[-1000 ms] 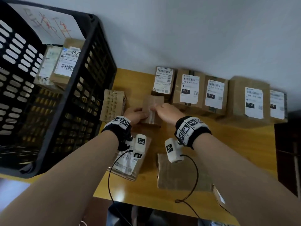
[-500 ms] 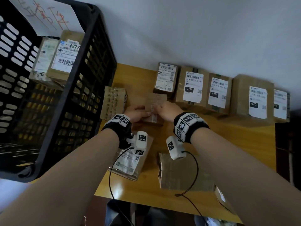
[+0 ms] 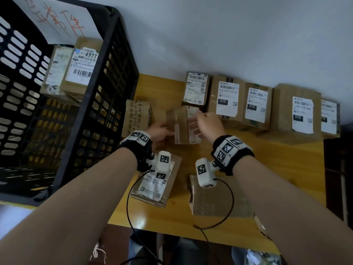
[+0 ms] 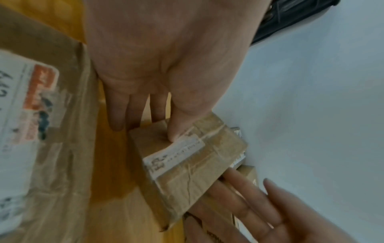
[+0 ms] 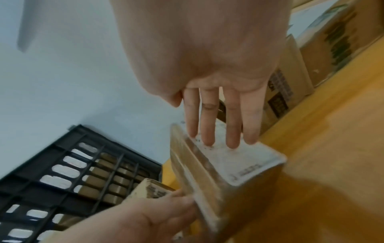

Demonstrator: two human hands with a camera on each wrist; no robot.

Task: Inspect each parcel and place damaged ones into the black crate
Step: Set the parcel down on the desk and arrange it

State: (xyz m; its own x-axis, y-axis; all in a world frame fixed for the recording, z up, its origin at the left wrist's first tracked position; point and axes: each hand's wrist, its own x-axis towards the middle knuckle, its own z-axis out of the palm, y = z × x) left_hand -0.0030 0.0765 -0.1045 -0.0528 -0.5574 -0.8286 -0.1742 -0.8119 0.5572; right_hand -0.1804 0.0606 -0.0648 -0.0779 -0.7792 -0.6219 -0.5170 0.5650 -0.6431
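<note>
Parcel [image 3: 184, 125], a small taped cardboard box with a white label, looks light and stiff though slick under its tape, so we would hold it by its opposite side faces. We have it tilted up above the tabletop [image 3: 277, 159], near the black crate [image 3: 107, 96], between our two hands. Our left hand [image 3: 159, 131] pinches the near edge with thumb on top, while our right hand [image 3: 209, 122] presses nearly straight fingers against the labelled face.

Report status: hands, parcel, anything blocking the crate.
Both hands on the small taped parcel, left hand gripping its edge, right hand flat against its label. Parcel lifted and tilted. Black crate to the left, path open.
</note>
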